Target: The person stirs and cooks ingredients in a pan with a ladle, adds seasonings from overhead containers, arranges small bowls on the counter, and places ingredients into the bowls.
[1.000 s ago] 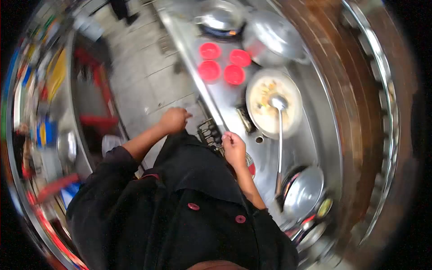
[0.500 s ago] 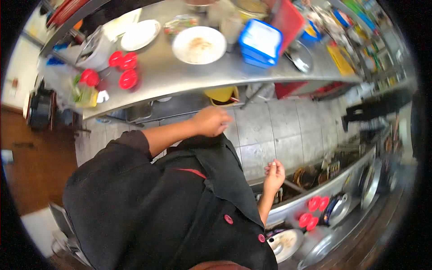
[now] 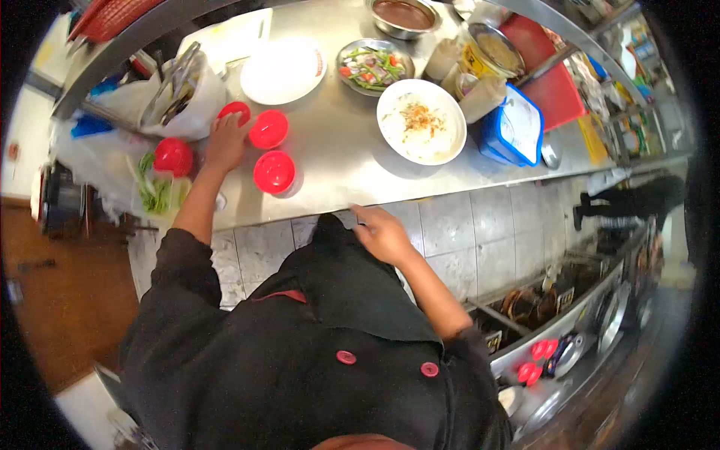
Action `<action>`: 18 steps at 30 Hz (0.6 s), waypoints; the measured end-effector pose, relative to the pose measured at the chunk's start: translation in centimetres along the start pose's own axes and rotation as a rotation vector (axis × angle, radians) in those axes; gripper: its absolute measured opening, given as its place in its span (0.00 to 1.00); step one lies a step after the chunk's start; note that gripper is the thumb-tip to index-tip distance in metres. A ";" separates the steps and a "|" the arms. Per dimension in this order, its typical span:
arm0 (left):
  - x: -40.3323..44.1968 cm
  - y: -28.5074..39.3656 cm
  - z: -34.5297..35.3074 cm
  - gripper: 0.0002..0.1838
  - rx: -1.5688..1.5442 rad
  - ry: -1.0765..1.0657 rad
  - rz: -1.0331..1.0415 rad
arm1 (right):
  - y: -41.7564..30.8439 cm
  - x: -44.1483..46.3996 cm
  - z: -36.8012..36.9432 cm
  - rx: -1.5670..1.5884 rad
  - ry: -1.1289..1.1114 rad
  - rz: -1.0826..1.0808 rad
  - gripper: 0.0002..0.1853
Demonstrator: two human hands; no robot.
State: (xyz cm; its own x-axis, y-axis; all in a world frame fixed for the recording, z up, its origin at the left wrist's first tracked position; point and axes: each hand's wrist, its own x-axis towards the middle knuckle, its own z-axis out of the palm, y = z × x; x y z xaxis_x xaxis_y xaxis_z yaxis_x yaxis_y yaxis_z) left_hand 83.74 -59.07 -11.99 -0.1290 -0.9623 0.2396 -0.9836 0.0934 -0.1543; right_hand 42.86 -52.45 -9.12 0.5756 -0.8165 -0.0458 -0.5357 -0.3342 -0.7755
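My left hand [image 3: 227, 144] reaches over the steel counter [image 3: 337, 169], its fingers at the near edge of a red bowl [image 3: 235, 111]; whether they grip it is not clear. Two more red bowls, one [image 3: 268, 130] behind the other [image 3: 274, 172], stand just right of this hand. A round red item [image 3: 173, 157] lies to its left, near green vegetables [image 3: 155, 192]. Near the counter's front edge is my right hand [image 3: 381, 234], empty, with its index finger stretched out and apart from the thumb.
Along the counter are a white plate [image 3: 283, 71], a plate of cut vegetables [image 3: 373, 67], a white bowl of food [image 3: 421, 121], bottles, a blue tub [image 3: 513, 126] and a utensil container [image 3: 180, 97]. A person [image 3: 634, 201] stands at the right; stoves [image 3: 536, 300] are lower right.
The view has turned from the stove to the counter and come closer to it. My left hand has moved out over the counter to the red bowls. My right hand has come nearer the counter's edge.
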 end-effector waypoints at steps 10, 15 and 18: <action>1.3 0.8 0.9 0.10 -0.438 -0.124 -0.156 | -1.7 12.8 9.3 -0.213 -0.171 -0.156 0.13; 1.0 0.0 3.3 0.09 -0.473 0.242 0.184 | -0.3 7.3 3.9 0.078 0.064 -0.082 0.09; 2.0 0.3 0.5 0.05 -0.425 -0.227 0.092 | 2.8 -1.9 0.5 0.124 0.386 0.209 0.11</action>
State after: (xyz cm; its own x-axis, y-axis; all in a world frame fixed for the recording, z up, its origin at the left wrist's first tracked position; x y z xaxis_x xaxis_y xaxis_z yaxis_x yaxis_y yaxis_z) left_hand 83.22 -61.12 -12.04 -0.2333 -0.9722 0.0213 -0.9400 0.2311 0.2511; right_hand 40.60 -51.64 -11.54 0.1780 -0.9840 0.0104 -0.5239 -0.1037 -0.8454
